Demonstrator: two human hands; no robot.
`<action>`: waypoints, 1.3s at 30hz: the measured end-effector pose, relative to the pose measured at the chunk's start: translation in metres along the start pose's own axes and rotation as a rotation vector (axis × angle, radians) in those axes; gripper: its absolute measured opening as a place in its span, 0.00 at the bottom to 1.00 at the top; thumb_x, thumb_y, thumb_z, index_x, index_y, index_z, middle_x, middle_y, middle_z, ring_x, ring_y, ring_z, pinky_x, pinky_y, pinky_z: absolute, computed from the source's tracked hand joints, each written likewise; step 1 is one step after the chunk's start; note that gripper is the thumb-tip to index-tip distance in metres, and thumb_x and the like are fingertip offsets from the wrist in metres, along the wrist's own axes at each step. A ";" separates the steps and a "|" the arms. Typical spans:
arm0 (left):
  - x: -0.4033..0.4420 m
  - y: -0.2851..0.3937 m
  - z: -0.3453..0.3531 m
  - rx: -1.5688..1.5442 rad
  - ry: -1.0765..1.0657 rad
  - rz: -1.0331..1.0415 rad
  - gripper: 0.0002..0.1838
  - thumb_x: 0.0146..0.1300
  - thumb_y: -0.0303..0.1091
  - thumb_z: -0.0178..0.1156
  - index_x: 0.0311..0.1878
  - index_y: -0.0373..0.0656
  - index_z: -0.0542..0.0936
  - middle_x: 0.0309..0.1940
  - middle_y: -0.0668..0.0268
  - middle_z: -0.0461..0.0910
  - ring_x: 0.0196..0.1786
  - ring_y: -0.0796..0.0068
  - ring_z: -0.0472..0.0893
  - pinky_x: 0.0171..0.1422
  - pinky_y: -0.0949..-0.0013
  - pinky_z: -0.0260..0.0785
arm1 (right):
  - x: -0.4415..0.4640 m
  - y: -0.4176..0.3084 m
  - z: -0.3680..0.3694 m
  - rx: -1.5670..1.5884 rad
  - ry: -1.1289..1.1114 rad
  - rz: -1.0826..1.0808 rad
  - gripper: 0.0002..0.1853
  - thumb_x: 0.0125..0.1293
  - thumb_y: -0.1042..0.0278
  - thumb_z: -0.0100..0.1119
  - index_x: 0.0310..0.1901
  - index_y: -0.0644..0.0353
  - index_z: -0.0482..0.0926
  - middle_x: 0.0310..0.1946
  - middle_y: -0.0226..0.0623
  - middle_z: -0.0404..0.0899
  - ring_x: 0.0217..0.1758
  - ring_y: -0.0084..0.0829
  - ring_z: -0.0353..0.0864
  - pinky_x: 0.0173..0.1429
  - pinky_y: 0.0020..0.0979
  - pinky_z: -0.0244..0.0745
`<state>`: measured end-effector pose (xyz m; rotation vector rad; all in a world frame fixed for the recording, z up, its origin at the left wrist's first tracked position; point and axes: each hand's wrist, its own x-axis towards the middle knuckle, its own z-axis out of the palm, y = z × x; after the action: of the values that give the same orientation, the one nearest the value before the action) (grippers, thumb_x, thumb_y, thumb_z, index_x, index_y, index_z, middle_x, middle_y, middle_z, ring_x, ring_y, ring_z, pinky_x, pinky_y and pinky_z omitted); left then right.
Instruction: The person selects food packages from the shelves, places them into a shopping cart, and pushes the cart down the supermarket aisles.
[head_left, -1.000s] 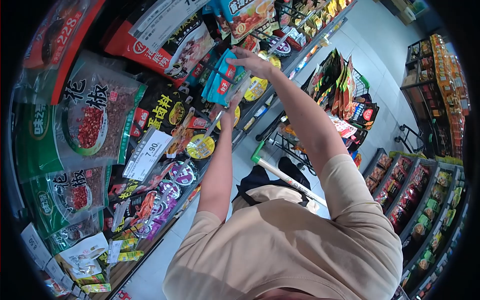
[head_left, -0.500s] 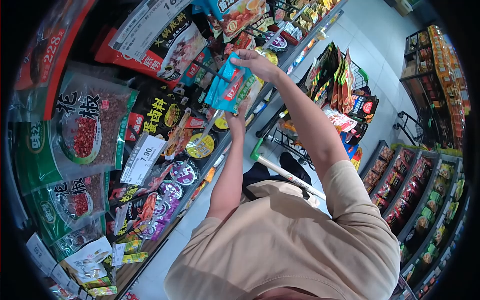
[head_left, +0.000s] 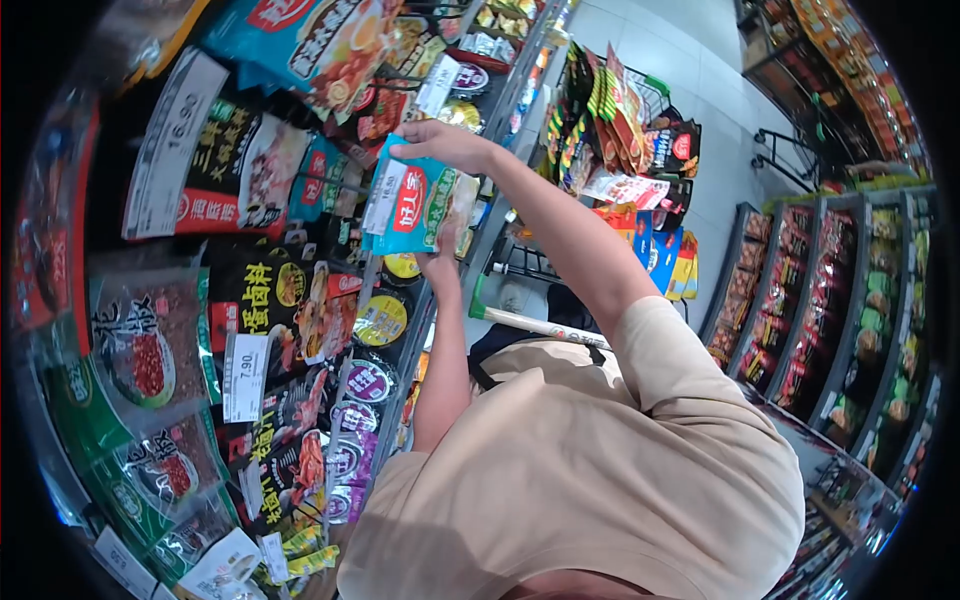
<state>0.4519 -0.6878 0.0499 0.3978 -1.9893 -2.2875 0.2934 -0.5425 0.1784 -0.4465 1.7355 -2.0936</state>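
Observation:
Both my hands are on a teal seasoning packet (head_left: 408,205) with a red label, a food picture and a price tag over its left side. My right hand (head_left: 445,147) grips its upper edge, thumb across the front. At the lower edge my left hand (head_left: 440,268) holds it, fingers partly behind the packet. The packet is in front of the shelf rack, beside a similar teal packet (head_left: 318,180) hanging on a hook. A black and red hotpot base packet (head_left: 240,170) hangs to the left, and yellow-lidded tubs (head_left: 380,320) sit below.
Bags of Sichuan pepper (head_left: 150,350) and black marinade packets (head_left: 262,300) hang at left. A shopping cart with a green-ended handle (head_left: 540,325) stands at my right, loaded with colourful snack bags (head_left: 610,120). Further right are stocked shelves (head_left: 820,310) along the tiled aisle (head_left: 725,90).
The packet has turned so its front faces me more squarely, and both hands have moved left and slightly down in view with it. My view has shifted along the rack.

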 end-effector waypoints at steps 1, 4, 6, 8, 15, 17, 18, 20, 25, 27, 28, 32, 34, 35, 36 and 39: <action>-0.003 -0.002 0.001 -0.015 -0.004 -0.004 0.29 0.66 0.33 0.74 0.66 0.32 0.74 0.61 0.58 0.80 0.59 0.70 0.78 0.67 0.65 0.69 | -0.003 0.003 -0.001 0.045 -0.007 -0.013 0.18 0.74 0.55 0.67 0.56 0.59 0.82 0.49 0.23 0.83 0.55 0.16 0.75 0.65 0.28 0.68; -0.013 -0.001 -0.002 -0.020 -0.030 -0.021 0.30 0.66 0.34 0.74 0.67 0.34 0.73 0.61 0.60 0.80 0.58 0.70 0.78 0.67 0.66 0.69 | -0.021 0.009 -0.004 0.119 0.003 -0.048 0.14 0.75 0.58 0.66 0.52 0.59 0.83 0.43 0.20 0.83 0.50 0.13 0.76 0.61 0.25 0.70; -0.020 -0.004 -0.007 0.004 -0.062 -0.116 0.30 0.66 0.29 0.74 0.67 0.33 0.73 0.63 0.60 0.79 0.60 0.71 0.78 0.68 0.66 0.68 | -0.039 0.014 -0.002 0.101 0.075 -0.035 0.13 0.76 0.58 0.65 0.50 0.59 0.83 0.42 0.20 0.83 0.49 0.12 0.76 0.59 0.25 0.71; -0.027 -0.007 -0.015 0.026 -0.118 -0.106 0.29 0.65 0.30 0.74 0.66 0.33 0.74 0.61 0.61 0.80 0.59 0.72 0.78 0.68 0.66 0.68 | -0.061 0.021 0.002 0.160 0.161 -0.018 0.10 0.77 0.60 0.63 0.47 0.59 0.82 0.39 0.19 0.81 0.45 0.14 0.75 0.55 0.26 0.72; -0.046 -0.001 -0.052 0.260 -0.299 -0.074 0.26 0.66 0.33 0.74 0.63 0.32 0.77 0.58 0.61 0.82 0.56 0.70 0.80 0.65 0.66 0.70 | -0.169 0.027 0.002 0.190 0.251 -0.054 0.10 0.77 0.63 0.62 0.49 0.61 0.79 0.48 0.25 0.84 0.53 0.16 0.78 0.61 0.27 0.73; -0.051 0.029 -0.040 0.391 -0.372 0.014 0.23 0.66 0.32 0.73 0.61 0.33 0.79 0.56 0.61 0.83 0.55 0.68 0.81 0.66 0.63 0.71 | -0.205 -0.002 0.000 0.209 0.255 -0.021 0.12 0.73 0.64 0.66 0.51 0.62 0.80 0.55 0.33 0.85 0.58 0.21 0.80 0.66 0.29 0.74; -0.055 0.048 -0.029 0.396 -0.387 0.012 0.23 0.66 0.32 0.73 0.61 0.33 0.79 0.56 0.61 0.83 0.55 0.68 0.81 0.66 0.63 0.71 | -0.222 -0.016 -0.003 0.212 0.270 -0.025 0.12 0.73 0.64 0.66 0.51 0.62 0.80 0.55 0.33 0.85 0.58 0.21 0.80 0.66 0.29 0.74; -0.053 0.073 -0.005 0.361 -0.537 0.029 0.26 0.65 0.33 0.73 0.63 0.33 0.78 0.58 0.59 0.83 0.59 0.69 0.80 0.67 0.62 0.70 | -0.251 -0.042 -0.010 0.194 0.226 -0.079 0.17 0.68 0.66 0.71 0.55 0.62 0.82 0.59 0.38 0.84 0.62 0.27 0.81 0.69 0.32 0.74; -0.023 0.099 0.077 0.601 -0.903 0.387 0.27 0.64 0.33 0.74 0.63 0.36 0.77 0.53 0.59 0.84 0.54 0.69 0.82 0.63 0.63 0.73 | -0.317 -0.077 -0.033 -0.154 0.488 -0.109 0.26 0.64 0.61 0.76 0.62 0.60 0.83 0.53 0.33 0.88 0.55 0.25 0.83 0.65 0.32 0.75; -0.019 0.107 0.121 0.395 -1.007 0.258 0.27 0.64 0.33 0.74 0.64 0.38 0.78 0.52 0.60 0.85 0.53 0.72 0.83 0.60 0.64 0.75 | -0.344 -0.082 -0.041 -0.090 0.712 -0.071 0.22 0.67 0.58 0.74 0.57 0.60 0.85 0.48 0.31 0.89 0.52 0.22 0.83 0.62 0.31 0.77; -0.015 0.105 0.144 0.396 -1.023 0.264 0.27 0.64 0.33 0.74 0.64 0.38 0.78 0.52 0.60 0.85 0.53 0.72 0.83 0.60 0.64 0.75 | -0.355 -0.078 -0.047 -0.096 0.857 -0.065 0.20 0.68 0.56 0.72 0.55 0.59 0.86 0.47 0.29 0.89 0.51 0.20 0.83 0.60 0.30 0.78; 0.004 0.085 0.236 0.423 -1.208 0.240 0.26 0.68 0.40 0.71 0.64 0.38 0.78 0.49 0.61 0.86 0.52 0.75 0.83 0.56 0.66 0.75 | -0.376 -0.048 -0.068 0.075 1.111 -0.151 0.17 0.72 0.55 0.69 0.52 0.61 0.86 0.45 0.28 0.89 0.47 0.18 0.84 0.54 0.28 0.80; 0.013 0.066 0.275 0.474 -1.290 0.280 0.26 0.70 0.43 0.69 0.64 0.38 0.78 0.49 0.61 0.86 0.51 0.75 0.83 0.56 0.66 0.74 | -0.368 -0.031 -0.073 0.286 1.345 -0.390 0.18 0.75 0.55 0.66 0.51 0.64 0.85 0.44 0.29 0.89 0.46 0.18 0.84 0.50 0.27 0.80; 0.018 0.055 0.291 0.533 -1.294 0.285 0.27 0.71 0.46 0.68 0.65 0.38 0.78 0.49 0.62 0.86 0.51 0.75 0.83 0.55 0.67 0.74 | -0.364 -0.018 -0.078 0.398 1.425 -0.394 0.17 0.76 0.58 0.64 0.53 0.66 0.84 0.45 0.33 0.88 0.47 0.19 0.84 0.49 0.27 0.81; 0.021 0.045 0.305 0.593 -1.298 0.290 0.28 0.72 0.50 0.66 0.65 0.38 0.78 0.49 0.63 0.86 0.50 0.75 0.83 0.55 0.67 0.74 | -0.358 -0.001 -0.083 0.439 1.495 -0.470 0.17 0.76 0.58 0.64 0.53 0.65 0.83 0.47 0.35 0.88 0.45 0.22 0.86 0.50 0.31 0.84; 0.027 -0.005 0.326 0.524 -1.275 0.228 0.29 0.74 0.50 0.63 0.68 0.37 0.77 0.55 0.62 0.85 0.55 0.73 0.82 0.61 0.68 0.72 | -0.339 0.040 -0.098 0.473 1.741 -0.479 0.16 0.75 0.60 0.66 0.51 0.67 0.83 0.47 0.34 0.87 0.46 0.23 0.84 0.52 0.32 0.80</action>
<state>0.3449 -0.3802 0.0810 -1.5658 -2.8220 -1.9204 0.5473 -0.3014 0.1211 1.7545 1.5270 -3.4022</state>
